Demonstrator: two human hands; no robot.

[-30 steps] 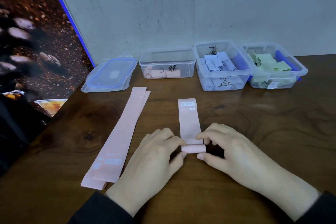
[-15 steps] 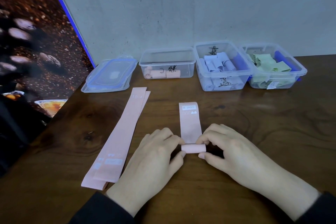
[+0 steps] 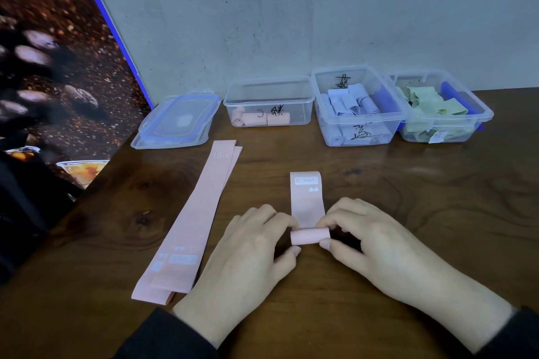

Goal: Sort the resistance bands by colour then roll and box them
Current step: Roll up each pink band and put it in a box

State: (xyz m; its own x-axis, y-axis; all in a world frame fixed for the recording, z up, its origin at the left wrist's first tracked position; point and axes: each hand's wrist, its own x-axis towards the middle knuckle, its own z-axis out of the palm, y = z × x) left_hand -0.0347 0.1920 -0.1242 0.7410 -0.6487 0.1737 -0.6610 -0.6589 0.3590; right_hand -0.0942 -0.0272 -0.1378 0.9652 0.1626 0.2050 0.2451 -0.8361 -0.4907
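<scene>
Both hands are on one pink band (image 3: 307,201) at table centre, mid-roll: the left hand (image 3: 248,259) and right hand (image 3: 376,248) each pinch an end of the rolled part (image 3: 309,236) between thumb and curled fingers, likely to keep the coil tight and square while it advances. The unrolled tail lies flat on the wooden table (image 3: 437,213), running away from the person toward the boxes, printed label at the far end, so little length looks left to roll. The roll sits right between the two hands, touching the fingertips of both. Flat pink bands (image 3: 189,221), stacked, lie just left of the left hand, probably queued for rolling. At the back, the pink box (image 3: 269,103) already holds a few pink rolls, so it looks like the destination; the blue box (image 3: 357,106) and green box (image 3: 440,108) stand to its right, and lids (image 3: 178,121) are stacked to its left, off so the boxes are open for dropping in.
</scene>
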